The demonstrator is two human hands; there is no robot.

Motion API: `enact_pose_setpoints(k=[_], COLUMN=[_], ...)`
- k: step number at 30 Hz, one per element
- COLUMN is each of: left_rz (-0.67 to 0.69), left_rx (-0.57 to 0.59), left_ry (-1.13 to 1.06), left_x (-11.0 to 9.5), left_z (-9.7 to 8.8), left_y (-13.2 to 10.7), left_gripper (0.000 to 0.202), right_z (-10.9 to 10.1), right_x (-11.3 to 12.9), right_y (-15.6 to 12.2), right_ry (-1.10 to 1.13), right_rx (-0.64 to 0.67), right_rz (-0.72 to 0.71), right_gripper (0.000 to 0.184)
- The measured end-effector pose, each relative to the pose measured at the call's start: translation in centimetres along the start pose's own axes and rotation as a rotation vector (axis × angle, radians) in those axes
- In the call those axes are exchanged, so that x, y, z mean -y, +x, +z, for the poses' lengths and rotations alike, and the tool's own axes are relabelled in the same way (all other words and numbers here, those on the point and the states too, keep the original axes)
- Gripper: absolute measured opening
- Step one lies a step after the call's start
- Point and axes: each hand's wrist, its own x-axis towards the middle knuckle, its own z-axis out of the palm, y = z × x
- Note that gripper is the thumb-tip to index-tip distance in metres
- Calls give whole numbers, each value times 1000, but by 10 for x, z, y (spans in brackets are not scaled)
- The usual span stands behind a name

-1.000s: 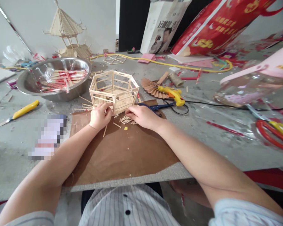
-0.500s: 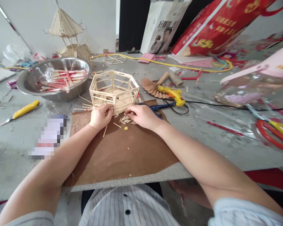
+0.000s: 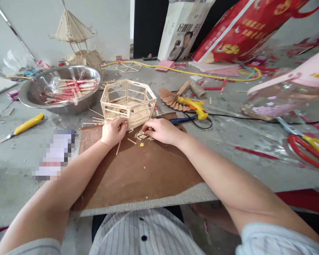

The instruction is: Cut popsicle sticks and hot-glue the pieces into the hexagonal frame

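Note:
A six-sided open frame of thin wooden sticks (image 3: 128, 112) stands at the far edge of the brown mat (image 3: 138, 170). My left hand (image 3: 113, 131) is closed, its fingertips pinching at the frame's front left side by the corner post. One loose stick (image 3: 118, 147) slants out below that hand. Right of the corner, my right hand (image 3: 163, 131) reaches low over a small pile of cut stick pieces (image 3: 141, 135). Its thumb and fingers are pinched together; whatever is between them is too small to make out.
A steel bowl (image 3: 28, 97) of bundled sticks stands left, with a yellow craft knife (image 3: 29, 123) nearer me. Right lie a yellow glue gun (image 3: 200, 108), blue-handled pliers (image 3: 182, 119) and red-handled scissors (image 3: 305, 152). A stick pagoda (image 3: 74, 28) rises at the back.
My right hand has shifted very slightly over the cut pieces. My left hand and the frame have kept their places.

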Motion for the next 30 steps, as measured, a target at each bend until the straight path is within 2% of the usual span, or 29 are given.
enact_pose_setpoints(k=[15,21,30], left_rz=[5,23,48], left_rx=[10,0,17], left_ry=[-26,-36,-48], left_x=[0,0,-1], left_z=[0,0,0], left_y=[0,1,0], left_gripper=[24,24,25], right_z=[13,8,1], right_x=[0,2,0], right_y=[2,1,0], right_ry=[84,24,-91], right_rx=[-175,-130,-1], right_rz=[56,96,39], right_gripper=[15,15,15])
